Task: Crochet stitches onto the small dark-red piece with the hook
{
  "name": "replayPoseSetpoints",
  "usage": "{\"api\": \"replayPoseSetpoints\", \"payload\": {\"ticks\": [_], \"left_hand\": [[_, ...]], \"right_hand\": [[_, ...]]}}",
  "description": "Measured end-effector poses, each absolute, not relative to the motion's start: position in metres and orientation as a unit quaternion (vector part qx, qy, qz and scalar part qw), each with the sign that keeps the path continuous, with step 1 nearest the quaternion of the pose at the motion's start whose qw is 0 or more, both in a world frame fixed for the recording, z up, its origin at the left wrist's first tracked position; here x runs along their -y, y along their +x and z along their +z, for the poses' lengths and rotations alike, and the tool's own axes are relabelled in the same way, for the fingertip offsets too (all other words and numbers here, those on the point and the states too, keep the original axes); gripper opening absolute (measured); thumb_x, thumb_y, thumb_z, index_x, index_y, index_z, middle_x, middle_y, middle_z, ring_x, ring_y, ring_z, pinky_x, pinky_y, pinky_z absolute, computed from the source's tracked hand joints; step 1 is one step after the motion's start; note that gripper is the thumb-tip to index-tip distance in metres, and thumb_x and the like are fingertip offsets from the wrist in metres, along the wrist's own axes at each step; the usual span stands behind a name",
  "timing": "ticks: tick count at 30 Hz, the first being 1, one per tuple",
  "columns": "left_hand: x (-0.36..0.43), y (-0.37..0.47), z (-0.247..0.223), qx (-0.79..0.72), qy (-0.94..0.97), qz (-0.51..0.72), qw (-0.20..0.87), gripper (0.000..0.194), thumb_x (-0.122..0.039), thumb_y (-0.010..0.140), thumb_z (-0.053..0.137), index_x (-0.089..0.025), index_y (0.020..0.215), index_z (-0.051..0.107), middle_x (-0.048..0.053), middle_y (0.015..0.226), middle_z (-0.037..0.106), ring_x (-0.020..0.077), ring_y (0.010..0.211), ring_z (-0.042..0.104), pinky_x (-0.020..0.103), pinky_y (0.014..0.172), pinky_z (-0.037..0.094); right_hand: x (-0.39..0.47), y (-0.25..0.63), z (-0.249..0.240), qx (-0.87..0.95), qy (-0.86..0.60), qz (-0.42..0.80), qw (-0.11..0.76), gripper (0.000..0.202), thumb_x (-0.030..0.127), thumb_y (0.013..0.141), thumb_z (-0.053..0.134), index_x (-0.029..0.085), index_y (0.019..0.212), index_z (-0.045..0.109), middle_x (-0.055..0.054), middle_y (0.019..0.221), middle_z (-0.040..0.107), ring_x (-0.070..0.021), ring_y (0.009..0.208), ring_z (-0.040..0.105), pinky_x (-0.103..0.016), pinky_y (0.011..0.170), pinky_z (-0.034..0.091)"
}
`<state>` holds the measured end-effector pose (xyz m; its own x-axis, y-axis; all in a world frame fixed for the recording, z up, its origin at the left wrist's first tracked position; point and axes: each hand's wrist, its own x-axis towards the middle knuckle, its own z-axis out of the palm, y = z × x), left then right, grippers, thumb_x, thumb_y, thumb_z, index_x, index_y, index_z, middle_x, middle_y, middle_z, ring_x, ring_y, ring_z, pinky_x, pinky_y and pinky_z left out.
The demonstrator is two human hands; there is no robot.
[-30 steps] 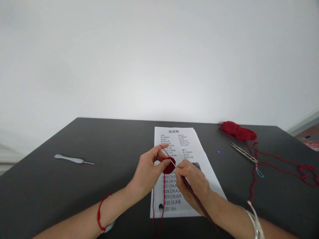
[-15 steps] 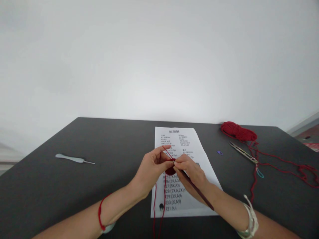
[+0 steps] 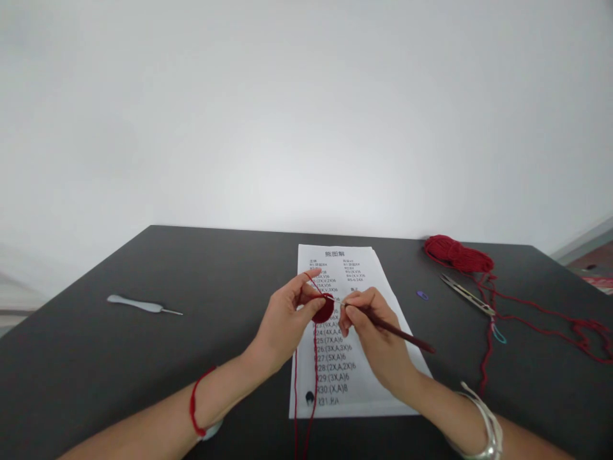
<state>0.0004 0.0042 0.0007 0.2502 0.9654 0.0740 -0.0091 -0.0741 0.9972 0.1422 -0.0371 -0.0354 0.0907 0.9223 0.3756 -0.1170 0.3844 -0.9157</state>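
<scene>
Between thumb and fingers my left hand [image 3: 290, 316] pinches a small round piece of red crochet [image 3: 324, 309]. Red yarn [image 3: 315, 364] runs over the raised index finger, and two strands hang down toward the table's near edge. My right hand [image 3: 380, 338] grips a crochet hook [image 3: 400, 331] with a dark brown handle, held like a pen. Its thin metal tip meets the upper right edge of the crochet piece. Both hands are above a printed sheet [image 3: 330, 396] of pattern rows, covering part of the text.
A grey-handled crochet hook [image 3: 138, 304] lies on the dark table [image 3: 225, 268] at left. To the right are a red yarn skein [image 3: 458, 253], yarn snips [image 3: 467, 294], a purple stitch marker [image 3: 422, 295] and loose yarn [image 3: 582, 326]. A small black piece [image 3: 310, 397] sits on the sheet.
My right hand has turned and drawn slightly right, the hook now lying flatter with more of its metal showing. My left hand and the crochet piece have shifted a little up and left.
</scene>
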Motion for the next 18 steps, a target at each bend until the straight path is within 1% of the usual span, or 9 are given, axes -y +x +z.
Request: {"api": "replayPoseSetpoints", "payload": {"ticks": [2, 3, 6, 8, 10, 13, 14, 16, 18], "left_hand": [[-0.007, -0.001, 0.000, -0.421, 0.622, 0.445, 0.487, 0.035, -0.011, 0.076, 0.059, -0.014, 0.111, 0.061, -0.004, 0.066, 0.057, 0.0124, 0.068, 0.057, 0.028, 0.076, 0.046], [-0.007, -0.002, -0.001, -0.422, 0.644, 0.440, 0.461, 0.035, -0.010, 0.076, 0.057, -0.014, 0.111, 0.061, -0.003, 0.067, 0.058, 0.0134, 0.070, 0.058, 0.029, 0.078, 0.046], [-0.008, -0.003, -0.003, -0.418, 0.697, 0.429, 0.395, 0.036, -0.009, 0.079, 0.054, -0.017, 0.114, 0.061, 0.001, 0.080, 0.065, 0.0157, 0.080, 0.061, 0.029, 0.079, 0.047], [-0.008, -0.004, -0.003, -0.414, 0.718, 0.423, 0.366, 0.035, -0.010, 0.081, 0.052, -0.018, 0.113, 0.061, 0.004, 0.090, 0.066, 0.0163, 0.084, 0.061, 0.029, 0.077, 0.048], [-0.006, -0.005, -0.003, -0.412, 0.735, 0.416, 0.342, 0.030, -0.009, 0.082, 0.051, -0.019, 0.107, 0.063, 0.005, 0.093, 0.067, 0.0167, 0.087, 0.062, 0.028, 0.076, 0.048], [-0.006, -0.006, -0.003, -0.407, 0.748, 0.414, 0.322, 0.021, -0.009, 0.081, 0.050, -0.018, 0.092, 0.065, 0.005, 0.093, 0.068, 0.0173, 0.092, 0.062, 0.028, 0.077, 0.048], [-0.006, -0.006, -0.003, -0.406, 0.747, 0.416, 0.323, 0.019, -0.009, 0.081, 0.050, -0.018, 0.087, 0.065, 0.005, 0.093, 0.068, 0.0175, 0.093, 0.062, 0.029, 0.078, 0.048], [-0.008, -0.006, -0.002, -0.406, 0.738, 0.418, 0.340, 0.016, -0.008, 0.079, 0.051, -0.018, 0.077, 0.063, 0.005, 0.091, 0.068, 0.0179, 0.092, 0.062, 0.030, 0.079, 0.048], [-0.011, -0.006, -0.001, -0.410, 0.725, 0.416, 0.365, 0.015, -0.008, 0.076, 0.053, -0.018, 0.071, 0.062, 0.004, 0.085, 0.068, 0.0184, 0.088, 0.063, 0.031, 0.080, 0.048]], "right_hand": [[0.037, 0.146, -0.034, 0.523, -0.382, 0.429, 0.630, 0.008, 0.023, 0.089, 0.051, 0.023, 0.081, 0.049, 0.005, 0.062, 0.050, -0.0117, 0.054, 0.048, -0.025, 0.053, 0.042], [0.037, 0.148, -0.034, 0.538, -0.395, 0.413, 0.620, 0.008, 0.022, 0.089, 0.051, 0.023, 0.082, 0.049, 0.004, 0.063, 0.052, -0.0121, 0.055, 0.048, -0.026, 0.053, 0.042], [0.040, 0.153, -0.035, 0.655, -0.404, 0.292, 0.568, 0.009, 0.018, 0.087, 0.053, 0.023, 0.080, 0.053, 0.000, 0.073, 0.057, -0.0147, 0.065, 0.052, -0.029, 0.061, 0.043], [0.041, 0.154, -0.034, 0.695, -0.394, 0.251, 0.547, 0.010, 0.016, 0.086, 0.054, 0.023, 0.078, 0.055, -0.002, 0.077, 0.059, -0.0156, 0.070, 0.053, -0.030, 0.064, 0.044], [0.040, 0.152, -0.030, 0.639, -0.410, 0.314, 0.570, 0.011, 0.017, 0.086, 0.054, 0.022, 0.077, 0.054, 0.000, 0.071, 0.057, -0.0142, 0.064, 0.052, -0.028, 0.060, 0.043], [0.036, 0.149, -0.021, 0.471, -0.404, 0.494, 0.609, 0.013, 0.022, 0.086, 0.052, 0.022, 0.073, 0.049, 0.004, 0.062, 0.053, -0.0115, 0.053, 0.047, -0.025, 0.051, 0.040], [0.035, 0.149, -0.019, 0.436, -0.388, 0.533, 0.612, 0.015, 0.023, 0.086, 0.052, 0.021, 0.072, 0.048, 0.004, 0.061, 0.052, -0.0110, 0.051, 0.046, -0.025, 0.049, 0.039], [0.034, 0.151, -0.017, 0.439, -0.386, 0.544, 0.602, 0.015, 0.023, 0.084, 0.055, 0.021, 0.070, 0.049, 0.004, 0.061, 0.052, -0.0107, 0.052, 0.046, -0.024, 0.049, 0.038], [0.034, 0.156, -0.019, 0.515, -0.409, 0.483, 0.578, 0.010, 0.021, 0.082, 0.058, 0.021, 0.073, 0.054, 0.004, 0.063, 0.053, -0.0110, 0.055, 0.046, -0.025, 0.052, 0.037]]}}
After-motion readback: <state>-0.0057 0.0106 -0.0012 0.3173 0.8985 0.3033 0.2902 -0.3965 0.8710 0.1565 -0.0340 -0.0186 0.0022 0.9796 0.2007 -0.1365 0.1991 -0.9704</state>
